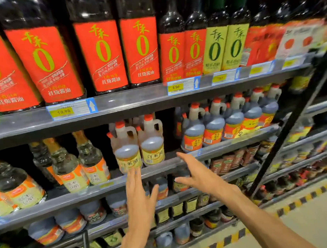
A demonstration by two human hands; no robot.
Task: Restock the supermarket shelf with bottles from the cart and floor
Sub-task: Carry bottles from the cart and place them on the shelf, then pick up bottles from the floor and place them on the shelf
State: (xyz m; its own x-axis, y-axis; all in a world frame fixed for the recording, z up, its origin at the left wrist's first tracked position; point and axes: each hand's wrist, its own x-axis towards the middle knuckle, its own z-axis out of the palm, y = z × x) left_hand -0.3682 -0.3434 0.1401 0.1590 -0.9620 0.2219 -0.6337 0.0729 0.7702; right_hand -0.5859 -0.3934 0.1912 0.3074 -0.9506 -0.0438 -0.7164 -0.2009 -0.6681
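With both the left hand (138, 189) and right hand (196, 173) empty, fingers spread loose, the handled vinegar jug (126, 148) on the middle shelf (69, 196) looks heavy, smooth plastic, best gripped by its looped handle.

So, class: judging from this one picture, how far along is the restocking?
Done: two pale jugs with yellow labels stand at the shelf edge. In hand: nothing; the left hand and right hand are open, left fingers just below the left jug. Left: a gap beside the jugs; no spare stock in view.
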